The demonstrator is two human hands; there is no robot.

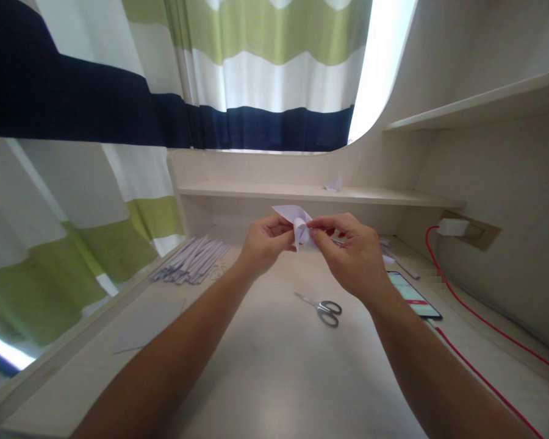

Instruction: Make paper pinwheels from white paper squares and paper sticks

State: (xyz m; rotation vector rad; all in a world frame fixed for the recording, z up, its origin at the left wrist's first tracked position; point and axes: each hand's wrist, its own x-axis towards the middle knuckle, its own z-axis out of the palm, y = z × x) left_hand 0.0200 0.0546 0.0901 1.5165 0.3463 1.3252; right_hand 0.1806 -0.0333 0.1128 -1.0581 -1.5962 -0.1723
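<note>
A folded white paper pinwheel is held up over the desk between my two hands. My left hand pinches it from the left, its fingers partly behind the paper. From the right, my right hand has its thumb and index finger closed on the paper near the middle. One pointed paper flap sticks up to the left and another hangs down. On the desk below lies a pair of scissors with dark handles, its blades pointing left. Neither hand touches the scissors.
A pile of thin rolled paper sticks lies at the left, with a paper sheet nearer me. At the right are a phone and a red cable from a plug. A small paper piece sits on the shelf.
</note>
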